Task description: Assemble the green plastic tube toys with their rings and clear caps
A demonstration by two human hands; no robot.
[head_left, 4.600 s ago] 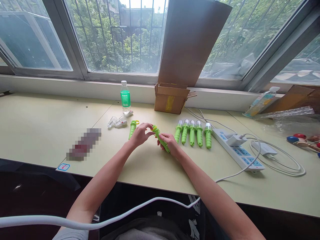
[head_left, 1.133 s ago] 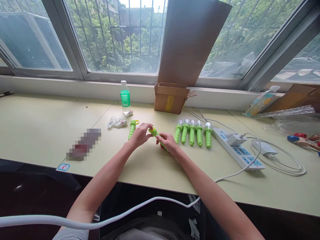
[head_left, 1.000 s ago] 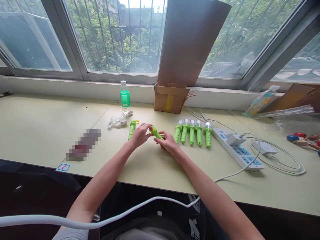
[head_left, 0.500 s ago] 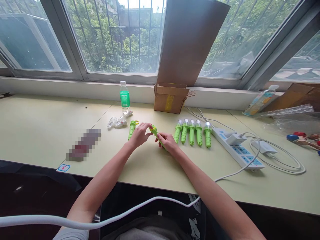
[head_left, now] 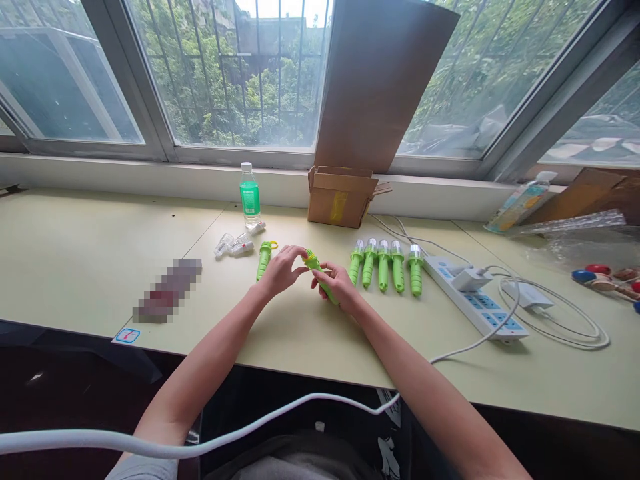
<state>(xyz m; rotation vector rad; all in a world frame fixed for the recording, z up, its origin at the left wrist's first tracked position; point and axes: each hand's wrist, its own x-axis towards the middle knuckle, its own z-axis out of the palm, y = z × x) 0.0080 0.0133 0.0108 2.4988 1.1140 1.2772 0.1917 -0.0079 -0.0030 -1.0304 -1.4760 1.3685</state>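
My right hand (head_left: 336,283) is wrapped around the body of a green plastic handle (head_left: 326,288), held tilted above the table with its threaded end up and to the left. Thumb and fingers of my left hand (head_left: 283,270) close at that end, around a yellow ring (head_left: 307,259) at the neck. Just left of that hand lies another green ribbed handle (head_left: 263,261), a yellow loop at its top, partly hidden by my hand. Several clear plastic caps (head_left: 241,245) lie farther back. To the right, several green handles with clear caps (head_left: 383,265) form a row.
A water bottle (head_left: 250,198) and a small cardboard box (head_left: 339,200) stand at the back. On the right are a white power strip (head_left: 477,297) with plugs and looped cables, plus a second bottle (head_left: 520,202). A white cable (head_left: 280,417) crosses in front of my body.
The held green handle has shifted slightly, and more of its body shows between my hands. Both hands keep nearly the same place; the other objects stay put.
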